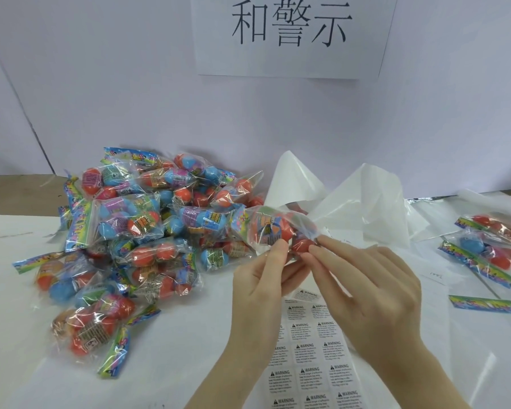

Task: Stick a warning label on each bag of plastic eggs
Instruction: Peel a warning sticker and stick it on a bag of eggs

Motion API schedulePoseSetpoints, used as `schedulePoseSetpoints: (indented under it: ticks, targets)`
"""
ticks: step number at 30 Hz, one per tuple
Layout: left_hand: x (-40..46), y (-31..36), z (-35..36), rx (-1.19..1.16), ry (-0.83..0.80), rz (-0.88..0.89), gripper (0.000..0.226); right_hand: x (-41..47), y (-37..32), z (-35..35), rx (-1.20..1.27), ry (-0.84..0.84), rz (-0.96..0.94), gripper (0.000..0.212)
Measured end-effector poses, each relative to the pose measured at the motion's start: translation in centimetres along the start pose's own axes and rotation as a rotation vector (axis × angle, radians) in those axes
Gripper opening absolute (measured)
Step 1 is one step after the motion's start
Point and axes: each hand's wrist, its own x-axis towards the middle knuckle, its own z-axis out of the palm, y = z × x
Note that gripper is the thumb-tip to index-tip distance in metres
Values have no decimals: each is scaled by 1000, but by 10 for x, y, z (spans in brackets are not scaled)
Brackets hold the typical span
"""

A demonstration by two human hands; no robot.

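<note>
Centrally, head view: both hands hold one bag of plastic eggs lifted above the desk. Left hand, its grip curled round the bag's lower edge, thumb pressed on the clear film. Right hand, its grip pinched on the same bag near a red egg, fingertips closed on the film. Below the hands, a sheet of warning labels lies flat on the desk. Left, a heap of egg bags; right, a few separate bags. Behind, crumpled white plastic sheeting and a paper sign on the wall.
</note>
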Motion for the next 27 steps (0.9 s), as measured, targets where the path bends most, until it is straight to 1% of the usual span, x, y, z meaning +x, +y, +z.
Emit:
schedulePoseSetpoints:
  ticks: [2,5,7,11,13,14,16,19,22,24,27]
  targets:
    - [1,-1,-1,22,-1,13,38,0,0,0,22,9,25,15]
    - [0,-2,-2,44,-16,27,39,1,-1,0,69,16,77,16]
    - [-1,-4,-2,68,-29,53,36,3,-2,0,118,20,144,18]
    - [-4,-7,-2,133,-64,131,29,6,-6,-1,195,-36,287,26]
    - [-3,-9,-3,176,-63,168,26,7,-7,-1,281,-28,381,24]
    - [-3,-10,-4,202,-58,182,26,8,-7,-1,310,-18,398,21]
    - [-3,-13,-6,254,-54,194,29,8,-7,-2,247,5,331,18]
    - [-3,-16,-7,356,-33,219,31,5,-4,-3,16,30,90,12]
    - [-3,-18,-8,414,-18,260,29,3,-1,-4,-91,12,-89,7]
    - [-4,-18,-7,425,-17,271,33,1,0,-3,-119,-31,-129,7]
    - [-4,-19,-6,413,-18,265,38,1,1,-2,-128,-63,-108,10]
